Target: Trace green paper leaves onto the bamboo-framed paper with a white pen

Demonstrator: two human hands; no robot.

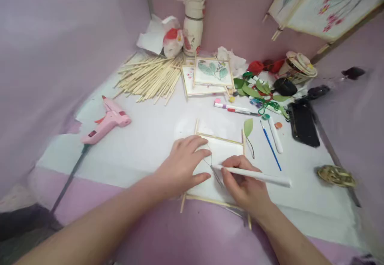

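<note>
A small white canvas in a frame of bamboo sticks lies on the white sheet in front of me. My left hand rests flat on its left part, fingers spread apart, holding it down. My right hand grips a white marker, its tip touching the canvas where a thin dark line is drawn. A green paper leaf lies just past the frame's right corner.
A pink glue gun lies at the left, its cord running toward me. A pile of bamboo sticks and two framed leaf pictures lie at the back. Pens, a blue brush, green leaves and a black case crowd the right.
</note>
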